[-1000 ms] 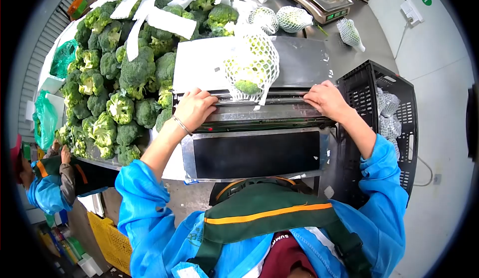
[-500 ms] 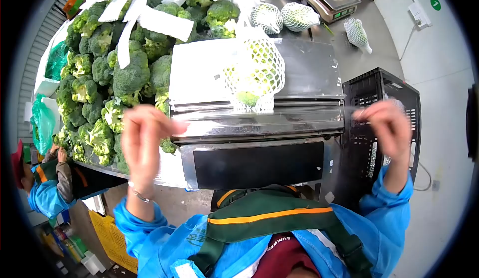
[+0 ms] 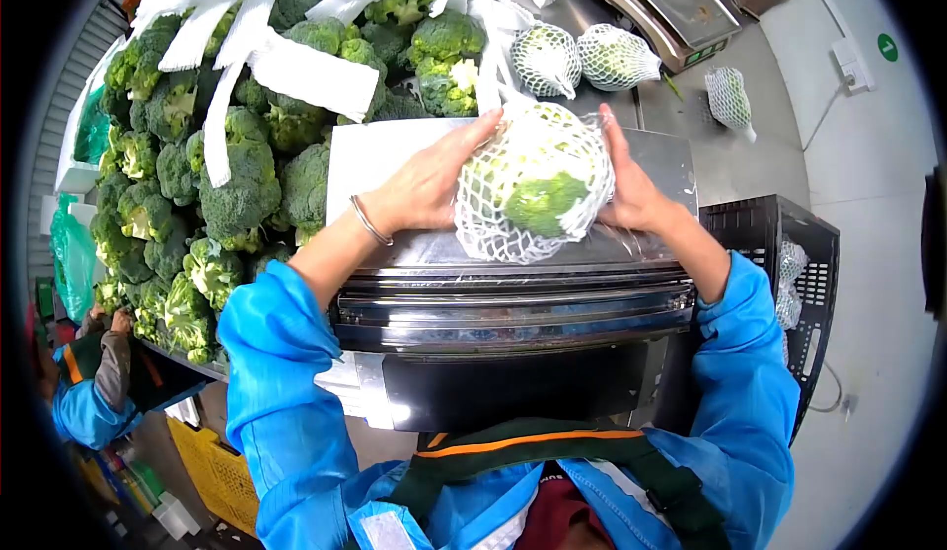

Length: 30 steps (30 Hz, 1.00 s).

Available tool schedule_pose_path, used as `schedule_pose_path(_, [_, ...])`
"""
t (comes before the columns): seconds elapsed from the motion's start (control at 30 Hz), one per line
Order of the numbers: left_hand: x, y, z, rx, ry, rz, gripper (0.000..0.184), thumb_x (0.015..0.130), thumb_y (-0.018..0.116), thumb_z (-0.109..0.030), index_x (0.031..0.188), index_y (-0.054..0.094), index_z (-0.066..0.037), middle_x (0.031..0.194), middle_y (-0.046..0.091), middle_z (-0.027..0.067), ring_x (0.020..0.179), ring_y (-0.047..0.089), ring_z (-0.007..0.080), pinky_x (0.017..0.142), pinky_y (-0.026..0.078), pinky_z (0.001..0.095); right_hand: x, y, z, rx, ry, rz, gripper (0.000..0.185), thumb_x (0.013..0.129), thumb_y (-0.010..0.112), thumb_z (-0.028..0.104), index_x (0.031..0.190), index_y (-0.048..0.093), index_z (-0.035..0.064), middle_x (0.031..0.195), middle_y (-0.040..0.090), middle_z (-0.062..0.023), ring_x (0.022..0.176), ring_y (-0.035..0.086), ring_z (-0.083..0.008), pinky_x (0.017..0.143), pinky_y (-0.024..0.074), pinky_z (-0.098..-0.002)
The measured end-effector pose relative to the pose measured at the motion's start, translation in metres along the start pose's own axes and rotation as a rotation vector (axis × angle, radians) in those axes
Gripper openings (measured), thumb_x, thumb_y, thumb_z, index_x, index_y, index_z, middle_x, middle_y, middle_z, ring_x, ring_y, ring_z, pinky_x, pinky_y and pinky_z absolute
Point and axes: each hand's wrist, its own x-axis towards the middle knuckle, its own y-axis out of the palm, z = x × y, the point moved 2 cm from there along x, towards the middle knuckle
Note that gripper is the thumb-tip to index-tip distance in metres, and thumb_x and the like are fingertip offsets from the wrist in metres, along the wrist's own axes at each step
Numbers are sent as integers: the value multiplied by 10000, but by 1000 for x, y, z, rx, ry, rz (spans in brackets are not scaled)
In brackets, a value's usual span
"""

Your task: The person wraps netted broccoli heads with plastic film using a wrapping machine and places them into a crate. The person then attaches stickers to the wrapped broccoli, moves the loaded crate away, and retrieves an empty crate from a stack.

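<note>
A head of broccoli in a white foam net (image 3: 538, 195) sits between my two hands above the metal top of the wrapping machine (image 3: 395, 249). My left hand (image 3: 434, 177) presses against its left side, with the fingers reaching up along the net. On the other side my right hand (image 3: 631, 180) holds it, fingertips pointing up. Clear film shows wrinkled around the net and near my right hand. Just beyond lie two more netted broccoli heads (image 3: 546, 60) on the steel table.
Loose broccoli (image 3: 232, 180) is heaped at the left, with white foam nets (image 3: 316, 72) on top. A scale (image 3: 676, 12) stands at the back right, near another netted head (image 3: 729, 99). At the right is a black crate (image 3: 814, 254). A co-worker (image 3: 94, 392) is far left.
Both hands have moved forward and inward from the machine's front edge and now grip the netted broccoli. The view has shifted slightly.
</note>
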Motion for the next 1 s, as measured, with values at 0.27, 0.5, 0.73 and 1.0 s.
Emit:
schedule_pose_path(0.27, [-35,-15,-101,-318,-142,23,774,604,793,-270,1238,429,-18,1004,637,139,893,640,253,796,502,319,-73,-13,79,541,352,48,704,683,736,30,1257,329,20,1187,488,-96,1099,471,-168,957,361,-312])
schedule_pose_path(0.5, [-137,31,-190,-705,-498,334,781,659,759,-268,1277,365,1,1124,572,171,1003,590,252,844,479,304,-200,42,156,1160,970,236,515,862,493,92,1303,233,38,1144,500,-168,949,592,-258,549,567,-289])
schedule_pose_path(0.73, [-246,65,-241,-1826,-1084,117,509,866,559,-241,1225,414,90,1250,463,228,1159,476,279,960,398,353,-301,76,187,1175,982,169,418,787,588,214,1086,550,-75,1213,502,-234,1154,476,-314,956,392,-385])
schedule_pose_path(1.0, [-222,99,-208,-1128,-1125,-771,266,955,409,-265,796,501,-73,556,464,-16,428,440,63,377,343,185,-275,112,196,1029,1042,-934,282,936,450,286,820,509,36,482,357,1,342,345,-76,314,268,-216])
